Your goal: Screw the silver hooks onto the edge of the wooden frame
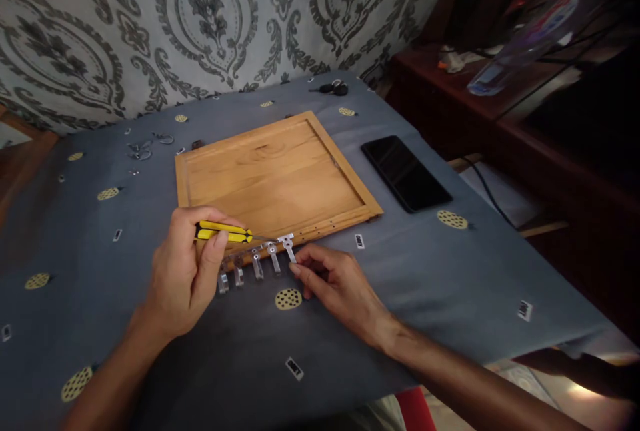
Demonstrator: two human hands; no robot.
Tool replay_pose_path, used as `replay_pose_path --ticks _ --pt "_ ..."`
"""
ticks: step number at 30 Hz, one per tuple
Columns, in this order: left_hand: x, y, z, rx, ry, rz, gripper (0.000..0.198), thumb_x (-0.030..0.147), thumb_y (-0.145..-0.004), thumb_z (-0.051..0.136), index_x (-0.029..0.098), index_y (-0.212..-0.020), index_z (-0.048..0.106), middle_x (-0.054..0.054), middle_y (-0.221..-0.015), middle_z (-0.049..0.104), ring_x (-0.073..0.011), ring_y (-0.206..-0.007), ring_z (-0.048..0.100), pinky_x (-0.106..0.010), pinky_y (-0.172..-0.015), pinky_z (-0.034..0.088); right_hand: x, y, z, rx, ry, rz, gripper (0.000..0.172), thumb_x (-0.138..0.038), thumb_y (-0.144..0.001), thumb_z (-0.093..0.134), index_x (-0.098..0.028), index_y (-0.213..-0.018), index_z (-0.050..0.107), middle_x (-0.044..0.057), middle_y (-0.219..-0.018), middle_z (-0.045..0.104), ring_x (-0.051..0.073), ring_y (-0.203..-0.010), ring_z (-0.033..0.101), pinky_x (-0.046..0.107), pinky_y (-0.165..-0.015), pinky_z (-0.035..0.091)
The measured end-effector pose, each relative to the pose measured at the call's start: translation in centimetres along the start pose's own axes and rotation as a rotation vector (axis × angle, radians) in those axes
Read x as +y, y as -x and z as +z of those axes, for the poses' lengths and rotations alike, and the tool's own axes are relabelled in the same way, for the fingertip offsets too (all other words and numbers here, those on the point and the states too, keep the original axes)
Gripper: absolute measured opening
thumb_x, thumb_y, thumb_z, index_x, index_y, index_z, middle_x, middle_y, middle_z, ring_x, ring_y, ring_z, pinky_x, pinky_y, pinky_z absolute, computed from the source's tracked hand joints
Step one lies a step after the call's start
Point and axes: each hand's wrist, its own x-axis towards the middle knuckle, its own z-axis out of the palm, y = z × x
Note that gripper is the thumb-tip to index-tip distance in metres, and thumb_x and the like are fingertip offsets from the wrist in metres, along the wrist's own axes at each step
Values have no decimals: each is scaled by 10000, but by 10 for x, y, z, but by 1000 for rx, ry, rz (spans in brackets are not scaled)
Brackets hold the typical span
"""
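My left hand (183, 271) is closed around a screwdriver with a yellow and black handle (225, 231). Its thin shaft points right, with the tip near the top of the metal hooks. My right hand (337, 281) pinches the lower end of a silver metal hook (289, 246) between thumb and fingertips. That hook's wide top lies against the near edge of a framed wooden panel (260, 177). Several similar hooks (257, 264) hang in a row along the same edge, left of the pinched one. Small dark holes dot the edge farther right.
A black phone (406, 174) lies right of the panel. Keys (334, 88) are at the back of the blue patterned tablecloth (400, 324). Thin metal rings or wires (141, 149) and small bits lie at the left. A plastic bottle (520, 47) stands on the dark furniture at right.
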Motion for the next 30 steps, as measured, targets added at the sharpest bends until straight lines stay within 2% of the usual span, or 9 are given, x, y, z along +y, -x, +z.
replay_pose_path --ticks 10,17,23,30 --pt "5 -5 4 -32 -92 81 138 184 -969 468 214 -1100 495 -7 -951 737 -132 -853 710 -250 -738 550 0 0 0 -6 3 -12 191 -338 -894 537 -219 -751 581 -28 -575 559 123 -546 544 279 -555 408" --pt "13 -11 1 -57 -187 124 127 186 -969 451 218 -1090 474 -25 -905 726 -155 -750 713 -270 -637 557 2 -1 1 6 1 -21 182 -324 -892 545 -216 -750 583 -30 -593 567 113 -545 535 263 -543 401" --pt "15 -11 -1 -69 -246 156 112 201 -985 428 202 -1087 474 -22 -871 698 -131 -647 678 -250 -582 537 3 0 2 25 -12 -15 180 -325 -886 556 -218 -744 588 -25 -619 579 107 -547 519 257 -523 398" --pt "20 -9 0 -68 -314 171 116 211 -986 433 195 -1073 506 -29 -896 676 -144 -698 690 -258 -611 532 1 2 0 49 -34 -22 164 -329 -886 557 -210 -813 644 -15 -639 607 116 -560 556 271 -544 435"
